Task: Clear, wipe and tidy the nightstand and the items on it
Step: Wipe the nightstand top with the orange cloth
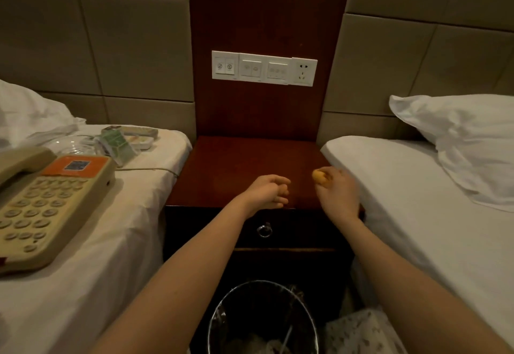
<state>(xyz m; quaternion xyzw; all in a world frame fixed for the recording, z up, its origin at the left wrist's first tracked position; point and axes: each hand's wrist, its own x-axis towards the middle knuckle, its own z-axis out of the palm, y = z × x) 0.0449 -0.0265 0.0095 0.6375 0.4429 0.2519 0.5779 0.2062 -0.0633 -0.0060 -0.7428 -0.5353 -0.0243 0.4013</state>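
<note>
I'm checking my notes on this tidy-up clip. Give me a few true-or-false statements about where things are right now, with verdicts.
1. The telephone lies on the left bed. True.
2. The right hand holds a yellowish wad. True.
3. The left hand grips the drawer's ring pull. False: it holds nothing and is at the front edge of the nightstand.
4. The waste bin stands on the right bed. False: it is on the floor in front of the nightstand.

Bed [83, 270] left of nightstand [236, 159] carries telephone [47, 200], glass dish [73, 145], green packet [116, 142], remotes [141, 134].
</note>
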